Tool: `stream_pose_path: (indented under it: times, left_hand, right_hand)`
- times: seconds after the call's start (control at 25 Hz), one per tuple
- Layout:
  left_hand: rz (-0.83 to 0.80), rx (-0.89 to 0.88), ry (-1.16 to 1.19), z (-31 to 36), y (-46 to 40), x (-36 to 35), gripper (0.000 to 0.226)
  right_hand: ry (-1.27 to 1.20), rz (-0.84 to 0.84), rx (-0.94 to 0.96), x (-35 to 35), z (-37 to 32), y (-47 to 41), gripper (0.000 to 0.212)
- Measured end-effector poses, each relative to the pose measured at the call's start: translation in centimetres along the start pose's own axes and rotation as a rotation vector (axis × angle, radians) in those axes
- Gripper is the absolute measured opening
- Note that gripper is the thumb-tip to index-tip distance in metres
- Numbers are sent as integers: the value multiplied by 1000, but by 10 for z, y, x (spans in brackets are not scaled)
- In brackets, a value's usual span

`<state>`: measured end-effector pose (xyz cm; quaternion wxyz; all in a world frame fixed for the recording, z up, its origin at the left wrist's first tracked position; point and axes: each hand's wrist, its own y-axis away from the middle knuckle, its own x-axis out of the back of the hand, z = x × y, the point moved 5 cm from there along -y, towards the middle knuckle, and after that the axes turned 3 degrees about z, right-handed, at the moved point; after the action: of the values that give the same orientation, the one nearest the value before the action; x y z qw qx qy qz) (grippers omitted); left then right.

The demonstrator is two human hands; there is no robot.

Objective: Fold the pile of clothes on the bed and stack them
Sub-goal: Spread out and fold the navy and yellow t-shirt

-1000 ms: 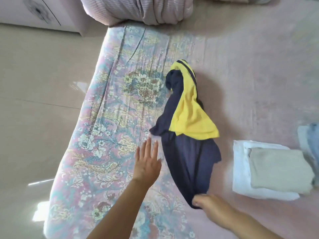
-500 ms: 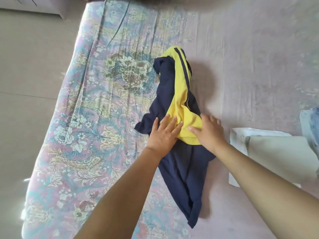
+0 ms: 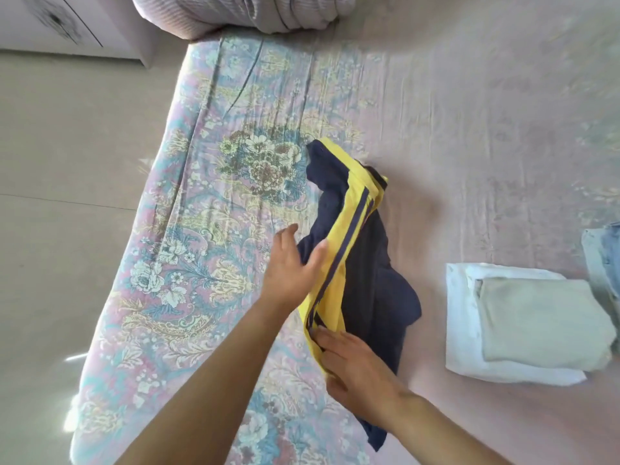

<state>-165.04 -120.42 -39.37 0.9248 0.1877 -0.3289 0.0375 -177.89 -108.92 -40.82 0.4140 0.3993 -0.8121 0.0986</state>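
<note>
Bed [image 3: 469, 135], floral sheet: work area for the fold. Quilt [image 3: 241, 11] rolled at far end.

Garment [image 3: 369, 280], navy with yellow panel, bunched lengthwise mid-bed, not yet flat. Stack [image 3: 523, 323] of 2 folded items just beside it on the right, apart from it.

Left hand [image 3: 292, 266]: fingers fairly straight, against the yellow edge at mid-length. No closed grip visible.

Right hand [image 3: 359, 367]: fingers extended, flat on the near end, pressing.

Judged step: flattening before the first fold. Recommended:
- Spread to full width first.
- Align striped edges.
- Smooth outward from centre, 1 hand anchoring.
- Fold to match stack footprint.
- Avoid dragging the sheet.
</note>
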Motion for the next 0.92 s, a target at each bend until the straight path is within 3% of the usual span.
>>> stream_pose_path:
  times: [0.04,0.12,0.2,0.28,0.36,0.44,0.56,0.6,0.72,0.76,0.84,0.92]
  left_hand:
    - [-51,113,21,6,-7,-13,66]
    - [-41,142,22,18,-19,-29,45]
    - [74,107,107,22,-22,-25,29]
    - [149,17,262,26,-13,-9,28]
    - [177,-59,400,30,5,13,31]
    - [186,-53,507,28,19,32,31]
    - [158,-17,627,39,39,61,26]
    - [137,-28,662,48,45,71,25]
    - [78,-108,639,78,63,100,29]
    - [54,-153,594,91,71,111,31]
    - [-4,-242,511,122,92,134,30]
    - [-24,-297,435,151,113,161,27]
  right_hand:
    - [-13,-16,-10,-5,0,1,39]
    - [-47,-15,-10,-9,5,5,47]
    - [-99,-13,-22,-4,13,12,38]
    - [-281,37,-123,16,19,15,16]
    - [-479,214,-348,49,34,14,6]
    - [-552,424,-522,87,52,7,13]
    - [-595,547,-566,144,49,-20,14]
    - [-619,550,-568,158,40,-30,7]
    - [-890,472,-682,187,10,-54,53]
    - [-1031,424,-736,196,-4,-58,54]
    - [-1244,315,-785,222,-45,-57,35]
    - [-1337,379,-764,258,-84,-51,17]
